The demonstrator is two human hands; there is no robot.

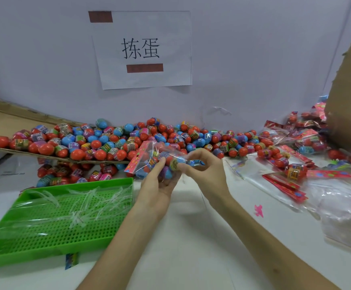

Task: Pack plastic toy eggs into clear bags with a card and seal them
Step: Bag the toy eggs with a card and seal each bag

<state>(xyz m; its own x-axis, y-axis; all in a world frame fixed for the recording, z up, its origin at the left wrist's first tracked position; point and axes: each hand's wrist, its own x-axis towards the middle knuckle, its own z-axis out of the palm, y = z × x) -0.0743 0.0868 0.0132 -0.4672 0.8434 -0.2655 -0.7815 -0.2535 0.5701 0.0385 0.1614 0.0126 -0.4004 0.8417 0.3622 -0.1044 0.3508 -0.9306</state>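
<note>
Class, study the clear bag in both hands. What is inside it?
The clear bag holds several toy eggs, some blue, and a red card at its left end. The left hand and right hand cover part, so the count is hidden.

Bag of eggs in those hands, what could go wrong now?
The clear bag seems unsealed where the right hand pinches it, so a slip could spill its toy eggs. The left hand holds it from below; squeezing might crumple the red card inside.
</note>
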